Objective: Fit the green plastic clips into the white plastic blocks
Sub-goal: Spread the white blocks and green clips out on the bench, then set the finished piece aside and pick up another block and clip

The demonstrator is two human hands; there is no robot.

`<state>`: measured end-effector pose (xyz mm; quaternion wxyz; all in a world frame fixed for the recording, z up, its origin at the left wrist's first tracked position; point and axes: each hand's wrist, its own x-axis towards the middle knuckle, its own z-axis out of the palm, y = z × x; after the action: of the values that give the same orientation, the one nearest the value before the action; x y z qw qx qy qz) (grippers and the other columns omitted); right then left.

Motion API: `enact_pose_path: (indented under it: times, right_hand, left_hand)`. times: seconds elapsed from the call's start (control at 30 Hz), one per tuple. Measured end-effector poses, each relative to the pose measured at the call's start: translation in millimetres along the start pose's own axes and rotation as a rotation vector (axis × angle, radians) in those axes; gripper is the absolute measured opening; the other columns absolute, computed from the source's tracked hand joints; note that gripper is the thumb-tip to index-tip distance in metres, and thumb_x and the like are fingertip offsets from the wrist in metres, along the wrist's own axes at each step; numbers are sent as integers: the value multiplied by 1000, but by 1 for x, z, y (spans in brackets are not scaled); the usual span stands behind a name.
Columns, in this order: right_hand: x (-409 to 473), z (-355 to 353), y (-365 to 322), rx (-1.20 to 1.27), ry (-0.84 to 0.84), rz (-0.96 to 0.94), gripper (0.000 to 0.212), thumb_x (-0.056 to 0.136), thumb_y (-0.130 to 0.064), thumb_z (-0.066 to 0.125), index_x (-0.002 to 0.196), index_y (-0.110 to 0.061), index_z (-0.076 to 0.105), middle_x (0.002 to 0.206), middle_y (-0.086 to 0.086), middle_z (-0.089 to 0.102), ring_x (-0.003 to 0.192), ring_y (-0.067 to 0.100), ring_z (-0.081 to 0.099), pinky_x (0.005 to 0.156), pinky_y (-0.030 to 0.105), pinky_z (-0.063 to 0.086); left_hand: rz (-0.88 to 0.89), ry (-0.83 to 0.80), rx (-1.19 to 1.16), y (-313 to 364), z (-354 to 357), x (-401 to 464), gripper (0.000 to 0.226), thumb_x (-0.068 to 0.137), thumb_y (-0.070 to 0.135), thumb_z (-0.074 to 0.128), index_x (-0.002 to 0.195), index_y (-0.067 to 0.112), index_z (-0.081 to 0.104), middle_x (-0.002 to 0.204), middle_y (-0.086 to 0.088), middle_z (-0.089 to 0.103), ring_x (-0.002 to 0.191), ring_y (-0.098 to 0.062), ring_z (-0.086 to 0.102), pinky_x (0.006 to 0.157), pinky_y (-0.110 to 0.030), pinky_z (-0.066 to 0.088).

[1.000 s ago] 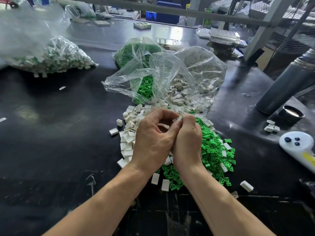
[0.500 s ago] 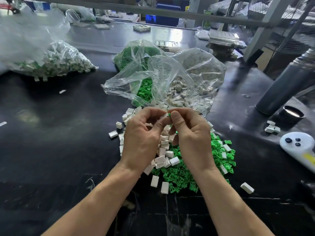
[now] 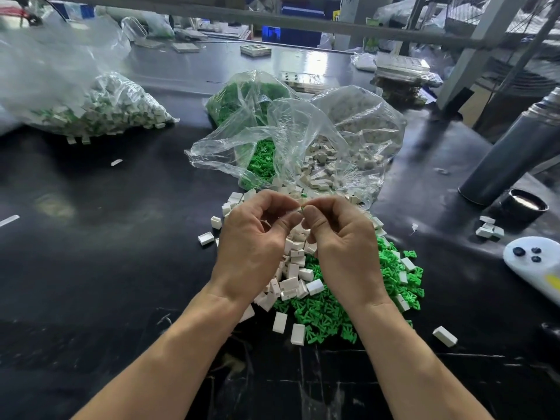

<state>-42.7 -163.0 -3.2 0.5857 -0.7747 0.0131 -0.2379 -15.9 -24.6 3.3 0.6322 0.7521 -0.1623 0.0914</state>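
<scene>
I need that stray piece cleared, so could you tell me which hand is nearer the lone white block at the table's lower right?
Right. The right hand is up-left of the lone white block; the left hand is farther left.

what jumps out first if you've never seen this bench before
Two bare hands meet at centre frame, the left hand and right hand pinching a small piece with a bit of green showing between the fingertips. Under them lies a loose heap of green clips and white blocks on the black table. Just behind, open clear bags spill more of both.
</scene>
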Motion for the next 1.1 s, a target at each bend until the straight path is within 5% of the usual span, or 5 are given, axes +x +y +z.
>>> enact_pose_path:
  times: [0.27, 0.43, 0.6, 0.93, 1.1]
  right_hand:
    - [4, -14, 4, -216, 53, 52, 6, 100, -26, 68, 100, -30, 73, 85, -15, 72, 81, -1, 67, 66, 10, 50]
    - [5, -17, 2, -358, 35, 61, 11, 100, -31, 67, 106, -23, 73, 89, -10, 72, 84, 8, 67, 76, 29, 58]
    - [7, -22, 0, -390, 52, 60, 11, 100, -31, 67, 102, -23, 74, 86, -9, 72, 82, 12, 68, 77, 38, 59]
    - [9, -24, -2, -416, 72, 71, 13, 100, -32, 68, 104, -22, 75, 88, -8, 73, 83, 12, 68, 78, 36, 60]
    - [11, -30, -3, -506, 61, 74, 6, 98, -30, 69, 100, -28, 74, 85, -13, 71, 81, 10, 66, 77, 31, 55]
  left_hand:
    - [-118, 300, 421, -29, -61, 31, 3, 92, 17, 76, 93, 20, 76, 90, 3, 70, 68, 5, 63, 56, -4, 44]
    - [-342, 418, 645, -58, -99, 43, 2, 88, 22, 77, 88, 21, 76, 83, -3, 73, 86, -28, 70, 81, -33, 54]
    - [-432, 455, 751, -69, -116, 45, 6, 88, 25, 76, 87, 21, 73, 93, -10, 76, 95, -36, 69, 91, -46, 55]
    - [-418, 432, 845, -68, -108, 42, 23, 91, 30, 75, 109, 16, 70, 120, -19, 63, 113, -42, 59, 103, -50, 44]
    - [-270, 375, 833, -58, -91, 41, 14, 92, 28, 73, 103, 18, 74, 109, -12, 69, 106, -36, 63, 98, -49, 48]
